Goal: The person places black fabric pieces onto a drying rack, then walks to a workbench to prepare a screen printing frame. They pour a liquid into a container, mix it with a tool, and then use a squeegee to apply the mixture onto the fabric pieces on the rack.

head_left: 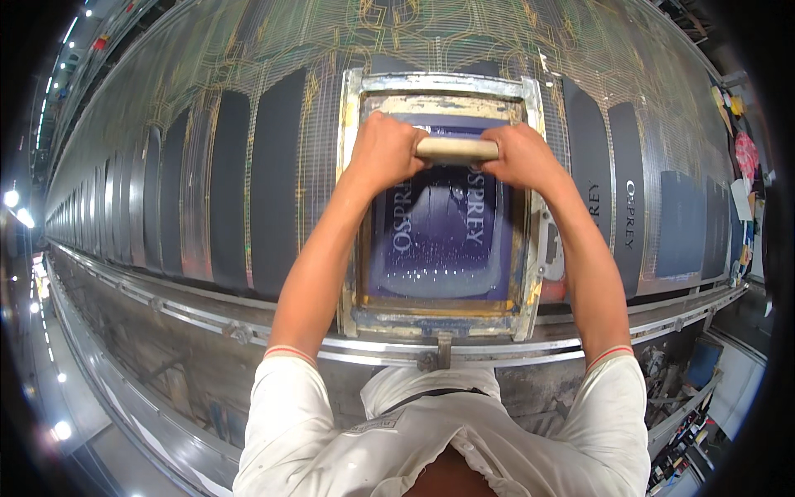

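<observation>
My left hand point(383, 151) and my right hand point(523, 156) both grip a pale wooden squeegee handle point(457, 148), held crosswise near the far end of a screen-printing frame point(352, 207). The frame has worn metal edges and a blue-purple mesh point(439, 240) with white lettering and wet ink streaks. It lies flat on a long printing table, over one of the dark fabric panels. The squeegee blade itself is hidden below the handle and my hands.
A long table point(248, 74) carries a row of dark fabric panels point(277, 182) stretching left; panels on the right point(625, 207) bear white lettering. A metal rail point(207, 319) runs along the near edge. Clutter and cloths sit at the far right point(745, 157).
</observation>
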{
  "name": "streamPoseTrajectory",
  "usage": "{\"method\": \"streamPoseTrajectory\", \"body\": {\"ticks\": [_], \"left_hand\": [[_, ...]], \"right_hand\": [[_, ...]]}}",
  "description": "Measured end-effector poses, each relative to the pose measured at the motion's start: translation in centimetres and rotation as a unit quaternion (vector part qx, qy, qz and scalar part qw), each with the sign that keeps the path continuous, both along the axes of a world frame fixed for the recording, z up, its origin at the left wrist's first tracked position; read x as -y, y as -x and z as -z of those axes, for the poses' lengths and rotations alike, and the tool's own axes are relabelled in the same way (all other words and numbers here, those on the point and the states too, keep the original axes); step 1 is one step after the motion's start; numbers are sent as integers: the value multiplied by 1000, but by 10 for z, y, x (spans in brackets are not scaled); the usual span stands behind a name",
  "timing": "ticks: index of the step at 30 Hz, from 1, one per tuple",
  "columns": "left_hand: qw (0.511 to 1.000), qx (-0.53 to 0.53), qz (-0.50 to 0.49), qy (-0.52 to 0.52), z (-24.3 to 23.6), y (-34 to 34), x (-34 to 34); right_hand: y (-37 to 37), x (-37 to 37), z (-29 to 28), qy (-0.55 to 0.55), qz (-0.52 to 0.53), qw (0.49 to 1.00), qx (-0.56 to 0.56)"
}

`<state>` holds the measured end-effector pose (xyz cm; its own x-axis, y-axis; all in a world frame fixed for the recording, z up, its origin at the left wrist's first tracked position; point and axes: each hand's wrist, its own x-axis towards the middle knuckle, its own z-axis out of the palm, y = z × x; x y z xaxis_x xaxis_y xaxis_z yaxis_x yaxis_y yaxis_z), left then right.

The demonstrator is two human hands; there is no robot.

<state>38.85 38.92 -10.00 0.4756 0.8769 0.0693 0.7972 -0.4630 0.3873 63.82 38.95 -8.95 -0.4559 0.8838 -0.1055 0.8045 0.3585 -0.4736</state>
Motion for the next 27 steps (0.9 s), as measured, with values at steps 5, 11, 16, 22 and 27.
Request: {"method": "streamPoseTrajectory", "body": {"ticks": [5,11,16,22,27], "left_hand": [[999,-11,27,-20,4,7,139],[998,16,-3,-59,-1,11,221],[999,-3,12,-38,-1,12,221],[1000,-2,11,-11,-2,22,222],[998,66,-18,-9,-16,66,223]], "right_hand": [[-2,133,8,-68,-52,996,-29],[-6,196,-17,26,72,988,-136],[-68,137,20,-92,442,888,-82],[-82,137,63,-104,426,885,-158],[-26,133,4,-91,424,887,-160]]}}
